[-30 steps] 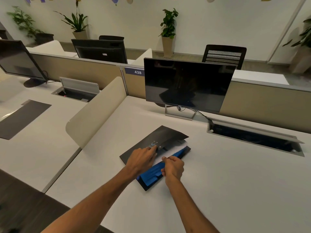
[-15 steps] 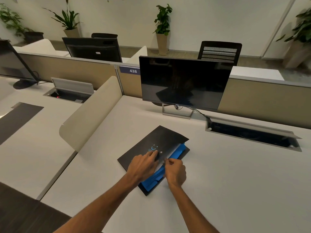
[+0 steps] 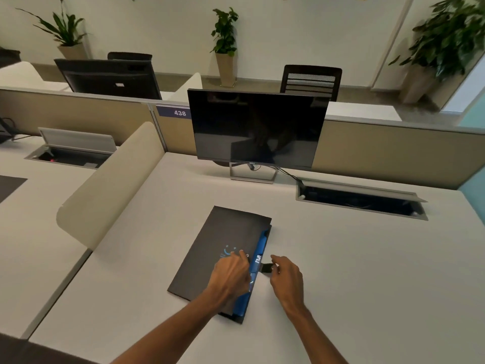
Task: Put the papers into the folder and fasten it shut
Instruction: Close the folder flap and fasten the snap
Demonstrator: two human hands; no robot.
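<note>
Fastening step: folder (image 3: 225, 248) closed on surface (image 3: 354, 271), frame centre. Left hand (image 3: 231, 274) flat, open, pressing cover. Right hand (image 3: 286, 274) pinching black tab (image 3: 266, 267). Next, likely: seat tab onto cover.

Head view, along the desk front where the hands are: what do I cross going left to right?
Black folder cover → left hand → blue inner edge → black strap tab → right hand → bare desk.

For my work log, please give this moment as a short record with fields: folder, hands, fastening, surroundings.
folder: black folder flat on the white desk, cover down, blue inside showing at its right edge
left hand: pressing on the cover
right hand: fingers pinching the black strap tab
fastening: not yet shut
behind: dark monitor
</note>
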